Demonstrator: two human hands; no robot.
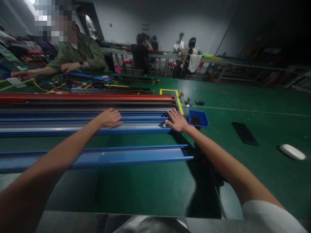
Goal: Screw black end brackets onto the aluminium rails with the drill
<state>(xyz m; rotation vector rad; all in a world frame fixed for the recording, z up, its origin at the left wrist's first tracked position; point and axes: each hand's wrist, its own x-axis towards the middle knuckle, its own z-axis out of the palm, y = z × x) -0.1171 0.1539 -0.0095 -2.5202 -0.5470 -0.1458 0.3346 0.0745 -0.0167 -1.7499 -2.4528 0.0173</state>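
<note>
1. Green tabletop (136, 191): carries everything.
2. Long blue metal-looking channels (141, 124): side by side, set back from near edge, running past left edge of view; separate blue channel (136, 156) lies nearer that edge.
3. Left hand (109, 117), right hand (177, 121): apart, palms down on the row, unclamped. Looks like positioning; next calls for even pressure.
4. Blue plastic bin (205, 119), beside right hand: small black parts (195, 121), type unclear.

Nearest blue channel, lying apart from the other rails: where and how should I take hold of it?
Probably best by both long edges near its right end, the right hand coming from the person's own side. The nearest blue channel lies lengthwise on the green table, with a gap to the other rails, and its raised edges look free to pinch there.
</note>
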